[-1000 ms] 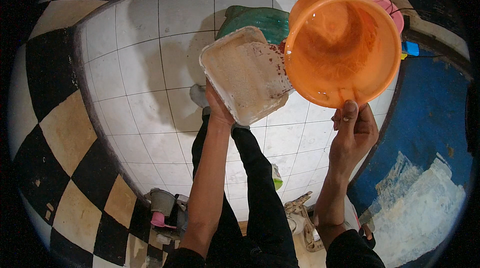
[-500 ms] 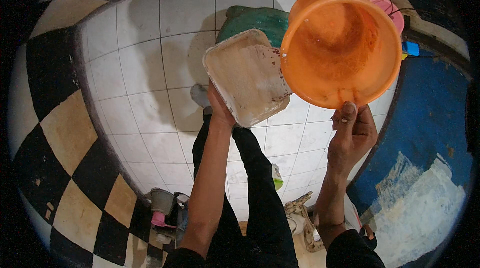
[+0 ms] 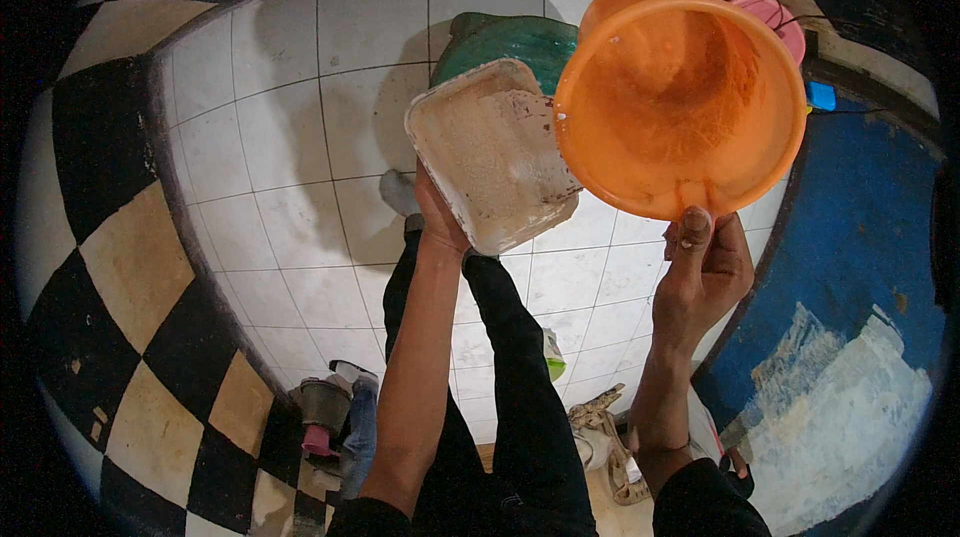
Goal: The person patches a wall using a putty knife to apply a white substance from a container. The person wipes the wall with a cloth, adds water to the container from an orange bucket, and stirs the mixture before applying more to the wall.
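Note:
My left hand (image 3: 440, 212) supports a shallow off-white tray (image 3: 490, 162) from its near-left edge, fingers mostly hidden underneath. The tray's inside carries a beige coating, with dark reddish flecks near its right side. With thumb on top, my right hand (image 3: 705, 262) grips the near side of an orange plastic dipper (image 3: 690, 107). The dipper's round mouth faces me, showing streaks and a few white specks inside. Its left rim reaches the tray's right edge in view; I cannot tell whether they touch. Behind both, a full-looking green sack (image 3: 510, 42) is partly covered.
White floor tiles (image 3: 290, 147) lie below, bordered left by a black and cream checkered wall (image 3: 140, 267). To the right is a blue surface (image 3: 850, 207) with a whitish patch. A pink container (image 3: 775, 17) sits at far right, a grey bucket (image 3: 325, 402) at lower left.
The orange dipper has shifted slightly left toward the tray. My left hand and the tray are nearly still. More blue cloth shows beside the grey bucket.

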The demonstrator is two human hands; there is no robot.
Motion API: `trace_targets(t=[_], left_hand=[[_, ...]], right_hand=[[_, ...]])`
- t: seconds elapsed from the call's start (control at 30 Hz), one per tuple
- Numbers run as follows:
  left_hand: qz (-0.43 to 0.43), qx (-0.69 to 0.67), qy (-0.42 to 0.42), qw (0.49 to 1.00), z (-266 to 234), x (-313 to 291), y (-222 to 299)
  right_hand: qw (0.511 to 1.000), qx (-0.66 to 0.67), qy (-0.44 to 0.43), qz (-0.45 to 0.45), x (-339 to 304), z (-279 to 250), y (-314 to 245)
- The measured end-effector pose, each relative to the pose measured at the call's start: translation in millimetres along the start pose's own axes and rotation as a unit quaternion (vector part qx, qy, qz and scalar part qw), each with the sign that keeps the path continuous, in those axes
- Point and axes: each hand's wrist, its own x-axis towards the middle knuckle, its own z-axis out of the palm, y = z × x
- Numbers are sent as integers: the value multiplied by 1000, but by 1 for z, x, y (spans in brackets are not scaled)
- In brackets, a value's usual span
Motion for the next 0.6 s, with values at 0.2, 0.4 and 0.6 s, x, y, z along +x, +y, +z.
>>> trace_targets(t=[0.2, 0.4, 0.6], left_hand=[[40, 194, 94, 976, 10, -3, -4], [49, 198, 118, 972, 13, -4, -5], [49, 234, 142, 961, 20, -5, -5]], right_hand=[[1000, -20, -5, -23, 0, -2, 2], [1000, -20, 10, -17, -1, 2, -1], [999, -31, 3, -26, -3, 0, -1]])
